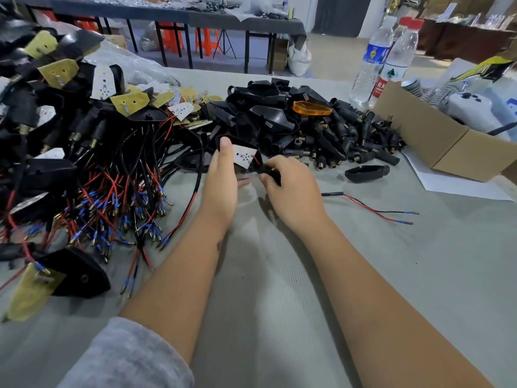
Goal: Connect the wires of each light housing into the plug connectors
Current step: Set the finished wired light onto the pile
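Between parts piles, left hand (221,175) grips light housing (244,158); right hand (291,189) pinches plug connector (269,172). Wire-threading step underway; next likely feed wires through.

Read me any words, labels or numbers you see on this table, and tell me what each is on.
Clear plastic bottle with red label: white characters, too blurred to read.
Clear plastic bottle with blue label: a yellow logo, text too small to read.
White LED board held by the left hand: only small dark marks, not readable.
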Demonstrator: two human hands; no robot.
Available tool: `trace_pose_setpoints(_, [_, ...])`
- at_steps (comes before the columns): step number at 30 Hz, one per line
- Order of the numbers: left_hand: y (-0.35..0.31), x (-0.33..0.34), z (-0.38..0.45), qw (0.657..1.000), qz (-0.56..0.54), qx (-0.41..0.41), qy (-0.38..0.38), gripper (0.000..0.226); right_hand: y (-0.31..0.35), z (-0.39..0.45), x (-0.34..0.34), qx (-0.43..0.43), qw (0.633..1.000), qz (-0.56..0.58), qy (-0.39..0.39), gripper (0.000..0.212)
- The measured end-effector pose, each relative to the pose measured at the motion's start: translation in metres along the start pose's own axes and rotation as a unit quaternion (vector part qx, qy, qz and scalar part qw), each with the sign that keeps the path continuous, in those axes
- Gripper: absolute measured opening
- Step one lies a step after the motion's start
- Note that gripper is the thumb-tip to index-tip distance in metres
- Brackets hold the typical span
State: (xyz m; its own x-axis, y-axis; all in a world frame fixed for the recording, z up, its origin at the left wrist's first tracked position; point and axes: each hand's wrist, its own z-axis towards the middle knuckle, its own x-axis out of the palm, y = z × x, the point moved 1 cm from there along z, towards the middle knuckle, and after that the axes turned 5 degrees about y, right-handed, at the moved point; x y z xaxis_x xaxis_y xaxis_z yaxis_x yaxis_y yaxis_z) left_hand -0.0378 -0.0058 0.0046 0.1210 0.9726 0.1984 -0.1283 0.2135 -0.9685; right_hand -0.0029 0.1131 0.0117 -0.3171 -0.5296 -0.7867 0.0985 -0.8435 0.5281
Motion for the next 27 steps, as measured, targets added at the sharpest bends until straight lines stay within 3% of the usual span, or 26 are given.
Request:
trace_pose_setpoints(4, [-0.003, 0.004, -0.009, 0.996, 0.054, -0.041, 0.061, 0.054, 0.013, 0.001, -0.009, 0.078, 0.99, 0.115, -0.037, 0.014])
trace_pose_setpoints(10, [-0.035, -0.003, -0.032, 0.985, 0.073, -0.052, 0.145, 0.021, 0.068, 0.005, -0.033, 0.132, 0.95, 0.283, -0.029, 0.026])
trace_pose_setpoints(13, [-0.064, -0.014, -0.041, 0.988, 0.08, -0.042, 0.127, 0.027, 0.098, 0.004, -0.041, 0.14, 0.91, 0.39, -0.025, 0.028])
trace_pose_setpoints(18, [-0.113, -0.043, -0.048, 0.984, 0.157, 0.001, 0.079, 0.025, 0.146, 0.005, -0.041, 0.138, 0.869, 0.474, -0.014, 0.027])
trace_pose_setpoints(23, [-0.142, -0.092, -0.049, 0.981, 0.183, -0.023, 0.057, 0.03, 0.194, 0.005, -0.021, 0.083, 0.865, 0.494, 0.016, 0.012])
trace_pose_setpoints(27, [-0.149, -0.133, -0.042, 0.971, 0.241, -0.013, 0.003, 0.033, 0.228, 0.004, 0.002, 0.032, 0.86, 0.507, 0.051, 0.012])
